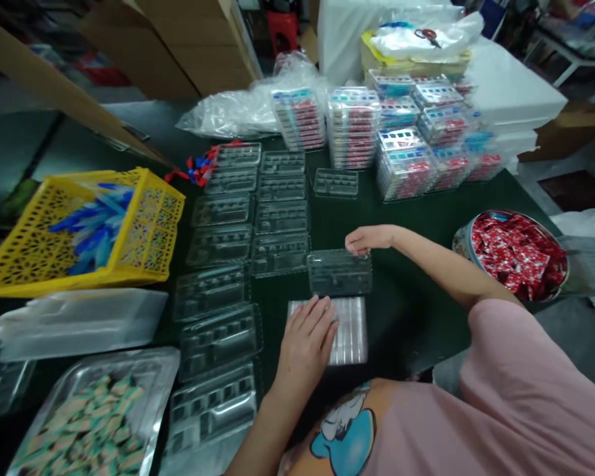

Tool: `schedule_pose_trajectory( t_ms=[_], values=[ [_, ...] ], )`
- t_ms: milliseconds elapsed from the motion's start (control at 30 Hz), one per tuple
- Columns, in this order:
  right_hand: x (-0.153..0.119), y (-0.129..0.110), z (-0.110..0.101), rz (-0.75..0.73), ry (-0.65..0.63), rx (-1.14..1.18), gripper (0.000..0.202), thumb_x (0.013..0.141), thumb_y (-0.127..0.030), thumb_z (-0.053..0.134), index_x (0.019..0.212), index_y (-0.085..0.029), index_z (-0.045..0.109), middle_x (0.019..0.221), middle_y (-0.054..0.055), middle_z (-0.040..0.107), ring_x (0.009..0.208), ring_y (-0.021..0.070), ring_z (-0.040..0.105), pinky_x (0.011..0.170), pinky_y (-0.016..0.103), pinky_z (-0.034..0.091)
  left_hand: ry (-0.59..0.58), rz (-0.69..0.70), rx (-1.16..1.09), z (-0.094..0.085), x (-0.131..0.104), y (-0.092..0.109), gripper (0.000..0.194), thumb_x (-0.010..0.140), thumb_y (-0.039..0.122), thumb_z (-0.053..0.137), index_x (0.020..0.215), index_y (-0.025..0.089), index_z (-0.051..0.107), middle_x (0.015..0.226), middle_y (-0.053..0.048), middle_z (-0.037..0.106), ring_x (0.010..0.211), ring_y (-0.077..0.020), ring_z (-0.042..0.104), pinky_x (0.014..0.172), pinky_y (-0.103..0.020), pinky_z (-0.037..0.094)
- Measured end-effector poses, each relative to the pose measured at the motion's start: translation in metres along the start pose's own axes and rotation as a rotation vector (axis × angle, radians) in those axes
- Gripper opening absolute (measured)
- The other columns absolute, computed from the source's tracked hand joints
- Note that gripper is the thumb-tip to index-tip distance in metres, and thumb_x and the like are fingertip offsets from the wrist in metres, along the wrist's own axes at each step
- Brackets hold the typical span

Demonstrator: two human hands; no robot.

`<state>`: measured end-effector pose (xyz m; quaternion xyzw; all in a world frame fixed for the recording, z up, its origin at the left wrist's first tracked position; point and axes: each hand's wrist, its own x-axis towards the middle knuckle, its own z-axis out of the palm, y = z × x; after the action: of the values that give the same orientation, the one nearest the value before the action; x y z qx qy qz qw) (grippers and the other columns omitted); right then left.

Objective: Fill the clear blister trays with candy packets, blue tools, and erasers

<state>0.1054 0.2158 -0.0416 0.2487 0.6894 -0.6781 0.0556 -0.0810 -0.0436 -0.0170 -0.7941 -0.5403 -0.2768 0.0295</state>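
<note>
The right hand (357,239) pinches a clear plastic tray (340,272) by its edge — the left (309,329) lies flat, unclenched, on stacked trays (351,334).

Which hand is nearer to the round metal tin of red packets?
Right. The right hand, touching a clear plastic tray, is left of the tin; the left hand lies farther left, on stacked clear plastic.

We are looking with care, but we are finding no text that is readable; on the red packets (518,254) we are seeing only white marks, too small for reading.
</note>
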Motion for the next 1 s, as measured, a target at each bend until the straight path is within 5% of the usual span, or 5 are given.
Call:
schedule_pose_trajectory(
  t_ms=[233, 467, 700, 833, 1000],
  values=[
    [0.007, 0.029, -0.094, 0.302, 0.350, 0.013, 0.016, 0.078, -0.024, 0.068, 0.072, -0.015, 0.056, 0.059, -0.002, 0.049, 0.054, 0.0077, 0.043, 0.056, 0.021, 0.037, -0.023, -0.015, 0.008, -0.004, 0.002, 0.004, 0.028, 0.087, 0.018, 0.059, 0.115, 0.016, 0.061, 0.117, -0.011, 0.069, 0.118, -0.0266, 0.059, 0.098, -0.044, 0.047],
    [0.026, 0.029, -0.063, 0.054, 1.034, -0.615, 0.024, 0.088, -0.027, 0.053, 0.106, -0.015, 0.063, 0.105, 0.013, 0.062, 0.097, 0.0232, 0.056, 0.088, 0.038, 0.044, -0.043, -0.063, -0.037, -0.004, 0.002, 0.007, 0.030, 0.088, 0.019, 0.057, 0.117, 0.019, 0.062, 0.118, -0.011, 0.068, 0.119, -0.0267, 0.058, 0.099, -0.046, 0.047],
    [0.005, 0.025, 0.029, -0.068, 0.793, -0.864, 0.038, 0.086, -0.028, 0.058, 0.124, -0.018, 0.059, 0.142, 0.017, 0.046, 0.133, 0.0348, 0.035, 0.101, 0.056, 0.035, -0.062, -0.080, -0.037, -0.003, 0.000, 0.010, 0.026, 0.089, 0.020, 0.056, 0.114, 0.017, 0.064, 0.121, -0.011, 0.067, 0.121, -0.0269, 0.057, 0.102, -0.046, 0.045],
    [-0.013, -0.002, 0.067, -0.154, 0.510, -0.447, 0.028, 0.090, -0.032, 0.052, 0.108, -0.015, 0.066, 0.105, 0.012, 0.067, 0.100, 0.0225, 0.059, 0.089, 0.039, 0.046, -0.063, -0.081, -0.020, -0.003, -0.003, 0.013, 0.026, 0.090, 0.021, 0.056, 0.113, 0.016, 0.065, 0.122, -0.011, 0.066, 0.124, -0.0269, 0.055, 0.103, -0.047, 0.043],
    [-0.034, -0.025, 0.100, -0.059, -0.015, -0.006, 0.026, 0.081, -0.038, 0.063, 0.085, -0.013, 0.067, 0.072, 0.000, 0.061, 0.066, 0.0099, 0.051, 0.064, 0.024, 0.040, -0.053, -0.087, -0.017, -0.003, -0.005, 0.016, 0.027, 0.090, 0.021, 0.056, 0.115, 0.016, 0.065, 0.122, -0.011, 0.066, 0.123, -0.0280, 0.055, 0.102, -0.048, 0.044]
  ],
)
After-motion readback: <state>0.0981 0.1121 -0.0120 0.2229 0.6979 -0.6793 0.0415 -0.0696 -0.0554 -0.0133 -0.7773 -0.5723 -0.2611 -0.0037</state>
